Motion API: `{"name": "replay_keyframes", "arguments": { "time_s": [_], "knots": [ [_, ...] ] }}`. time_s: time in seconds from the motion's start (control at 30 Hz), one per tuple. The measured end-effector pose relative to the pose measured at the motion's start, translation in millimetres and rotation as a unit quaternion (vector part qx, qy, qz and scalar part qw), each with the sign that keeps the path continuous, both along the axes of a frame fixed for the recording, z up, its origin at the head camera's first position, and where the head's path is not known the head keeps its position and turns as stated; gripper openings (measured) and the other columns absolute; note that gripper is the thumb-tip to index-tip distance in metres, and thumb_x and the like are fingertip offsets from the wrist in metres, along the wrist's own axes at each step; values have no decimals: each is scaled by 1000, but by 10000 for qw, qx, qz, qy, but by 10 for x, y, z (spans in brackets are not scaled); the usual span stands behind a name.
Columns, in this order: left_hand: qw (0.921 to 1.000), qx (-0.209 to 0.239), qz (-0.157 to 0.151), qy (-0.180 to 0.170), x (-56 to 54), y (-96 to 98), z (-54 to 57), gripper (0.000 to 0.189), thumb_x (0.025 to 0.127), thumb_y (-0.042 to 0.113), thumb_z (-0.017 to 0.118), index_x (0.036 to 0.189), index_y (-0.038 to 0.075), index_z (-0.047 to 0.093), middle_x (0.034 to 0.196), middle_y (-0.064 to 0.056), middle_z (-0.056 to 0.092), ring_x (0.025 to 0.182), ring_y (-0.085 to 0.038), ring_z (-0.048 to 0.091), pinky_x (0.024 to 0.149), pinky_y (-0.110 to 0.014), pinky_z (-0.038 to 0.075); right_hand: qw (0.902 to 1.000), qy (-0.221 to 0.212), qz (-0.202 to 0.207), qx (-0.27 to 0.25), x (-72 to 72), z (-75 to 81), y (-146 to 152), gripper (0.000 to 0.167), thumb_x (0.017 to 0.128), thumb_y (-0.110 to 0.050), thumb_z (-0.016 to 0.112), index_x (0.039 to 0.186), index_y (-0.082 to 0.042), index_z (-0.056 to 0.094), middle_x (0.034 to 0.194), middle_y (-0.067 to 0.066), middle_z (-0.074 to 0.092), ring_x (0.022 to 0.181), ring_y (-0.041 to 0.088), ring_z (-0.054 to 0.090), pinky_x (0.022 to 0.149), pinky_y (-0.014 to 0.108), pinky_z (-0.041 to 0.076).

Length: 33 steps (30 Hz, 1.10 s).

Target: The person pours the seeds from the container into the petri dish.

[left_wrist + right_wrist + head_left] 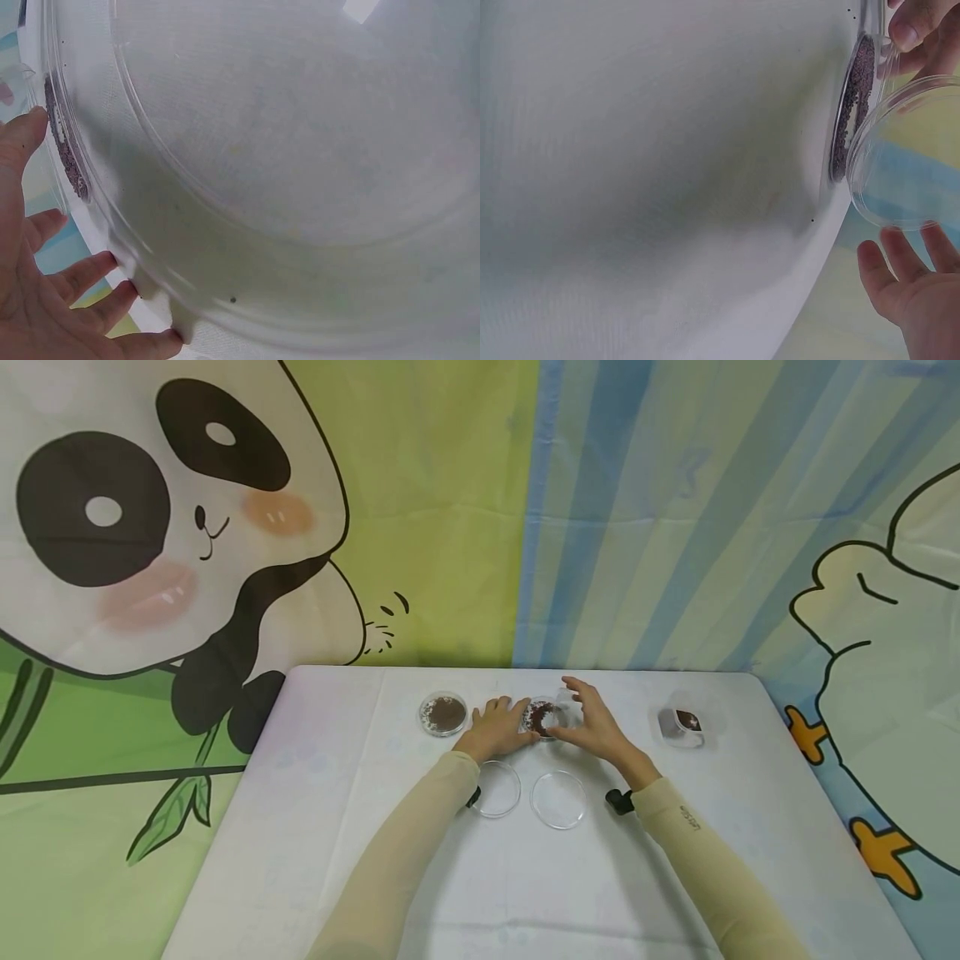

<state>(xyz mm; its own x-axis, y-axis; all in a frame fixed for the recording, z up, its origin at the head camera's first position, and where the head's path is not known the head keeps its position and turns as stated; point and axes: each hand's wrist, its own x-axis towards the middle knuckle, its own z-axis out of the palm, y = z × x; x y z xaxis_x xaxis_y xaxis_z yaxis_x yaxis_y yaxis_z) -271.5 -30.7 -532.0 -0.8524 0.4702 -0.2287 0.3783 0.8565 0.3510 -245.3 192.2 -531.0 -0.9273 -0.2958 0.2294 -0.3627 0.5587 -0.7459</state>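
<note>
A clear petri dish with dark granules spread in it [537,717] lies on the white table between both hands. My left hand [495,727] holds this dish from the left, thumb and forefinger at its rim, the other fingers spread on the cloth. My right hand [598,728] holds a clear round lid [915,161] by its edge, thumb and fingers apart around it. The lid stands tilted up beside the granule dish and overlaps it in the right wrist view.
To the left stands another dish of dark granules [447,714]. Nearer the front lie two clear round pieces, one by the left wrist [517,802] and one further right [558,800]. A small clear cup with brown contents [687,721] sits at the right. A printed curtain [450,527] hangs behind the table.
</note>
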Motion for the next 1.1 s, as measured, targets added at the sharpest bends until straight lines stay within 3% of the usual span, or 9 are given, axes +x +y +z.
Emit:
{"name": "replay_keyframes", "arguments": {
  "time_s": [0.53,0.77,0.9,1.1],
  "knots": [
    [10000,12,33,26,-1,-12,-8,78,95,64,53,160,29,26,157,-14,32,144,-40,27,110,-69,21,9997,-177,80,118,-48,-9,-114,95,80,-19,87,156,-7,29,152,22,36,132,45,40,99,61,43],
    [9999,110,-51,-108,-16,-39,9,83,93,65,55,160,27,24,158,-15,31,144,-41,26,110,-70,20,9992,-169,95,347,-87,-22,-154,97,79,-22,87,155,-6,29,150,25,39,138,41,35,107,60,34],
    [9994,210,-76,-265,-30,-61,34,90,92,66,56,161,22,20,159,-14,29,145,-39,25,112,-67,18,9984,-341,67,445,-103,-25,-185,100,79,-24,88,156,-9,28,151,24,39,139,42,32,111,60,28],
    [9984,253,-58,-512,-34,-111,52,98,89,55,69,160,10,20,162,-12,25,149,-33,19,116,-63,13,9962,-463,154,719,-134,-19,-256,100,79,-23,88,156,-6,27,150,25,40,137,44,34,109,60,30]
  ]
}}
